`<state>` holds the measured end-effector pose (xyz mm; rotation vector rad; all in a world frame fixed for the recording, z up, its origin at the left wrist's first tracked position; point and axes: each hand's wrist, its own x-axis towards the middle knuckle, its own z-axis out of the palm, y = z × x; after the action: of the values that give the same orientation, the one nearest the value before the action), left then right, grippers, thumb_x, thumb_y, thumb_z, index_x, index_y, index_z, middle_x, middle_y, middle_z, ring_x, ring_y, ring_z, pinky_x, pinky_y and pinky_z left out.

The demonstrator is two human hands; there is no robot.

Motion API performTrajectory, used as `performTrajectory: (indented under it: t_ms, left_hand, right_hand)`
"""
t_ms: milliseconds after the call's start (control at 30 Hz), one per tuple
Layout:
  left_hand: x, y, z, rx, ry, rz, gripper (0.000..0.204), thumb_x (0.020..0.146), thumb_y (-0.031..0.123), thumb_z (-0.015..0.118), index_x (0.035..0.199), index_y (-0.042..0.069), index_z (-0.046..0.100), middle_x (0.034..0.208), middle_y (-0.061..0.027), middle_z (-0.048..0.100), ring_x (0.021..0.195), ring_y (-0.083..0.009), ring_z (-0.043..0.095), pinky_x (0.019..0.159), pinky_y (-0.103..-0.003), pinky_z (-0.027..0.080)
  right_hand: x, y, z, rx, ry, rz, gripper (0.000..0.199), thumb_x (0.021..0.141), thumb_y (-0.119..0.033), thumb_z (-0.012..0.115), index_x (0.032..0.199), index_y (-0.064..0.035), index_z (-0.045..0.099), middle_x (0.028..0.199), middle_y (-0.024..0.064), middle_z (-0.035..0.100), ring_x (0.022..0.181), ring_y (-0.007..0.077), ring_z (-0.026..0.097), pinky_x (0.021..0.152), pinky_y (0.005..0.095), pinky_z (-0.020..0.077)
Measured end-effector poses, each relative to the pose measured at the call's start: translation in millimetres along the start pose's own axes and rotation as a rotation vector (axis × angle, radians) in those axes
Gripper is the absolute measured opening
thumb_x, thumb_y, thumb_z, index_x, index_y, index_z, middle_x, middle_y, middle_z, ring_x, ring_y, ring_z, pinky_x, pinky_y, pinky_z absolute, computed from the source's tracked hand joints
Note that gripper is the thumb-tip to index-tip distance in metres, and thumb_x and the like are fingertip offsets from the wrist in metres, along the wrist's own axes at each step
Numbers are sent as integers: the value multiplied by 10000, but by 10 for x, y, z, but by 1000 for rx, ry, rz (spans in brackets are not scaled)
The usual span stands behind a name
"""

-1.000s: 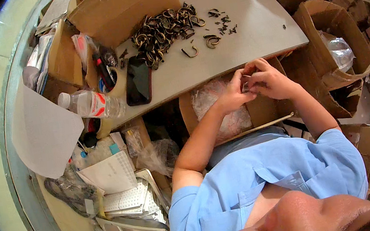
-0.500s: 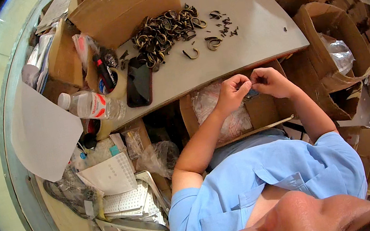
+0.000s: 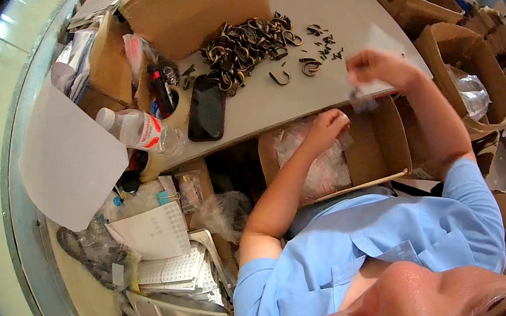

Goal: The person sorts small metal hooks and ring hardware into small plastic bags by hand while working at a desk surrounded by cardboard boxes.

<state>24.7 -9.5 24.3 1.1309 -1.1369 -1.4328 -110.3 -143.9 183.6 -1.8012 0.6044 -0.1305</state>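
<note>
— From the head camera, what are the hands doing?

— The right hand (image 3: 377,67) is raised over the tabletop (image 3: 270,100) edge, fingers pinched on a small clear bag (image 3: 363,99) hanging below it. The left hand (image 3: 327,128) is curled over the open cardboard box (image 3: 378,139) of clear packets; whether it grips anything, I cannot tell.

— And nearby?

— A pile of dark metal hooks (image 3: 243,48) beside a black phone (image 3: 206,107).
</note>
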Motion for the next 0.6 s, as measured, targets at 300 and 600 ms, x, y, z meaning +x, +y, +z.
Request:
performTrajectory:
  t_ms: [300,600]
  left_hand:
    - [-150,-311,131,1359,-357,-235,615,720,160,652,1288,112,420,1427,-180,247,1252,-431,321,920,-519,432]
    - [100,-732,-13,1151,-282,-37,213,727,82,559,918,18,628,880,-217,634,882,-378,611,796,-418,495]
  right_hand:
    - [879,-1035,231,346,242,-519,189,898,-251,575,933,-65,570,796,-40,535,718,57,482,678,203,410]
    - [-97,124,544,-64,-66,-291,122,845,-103,610,907,-5,574,822,0,560,761,74,504,667,231,426]
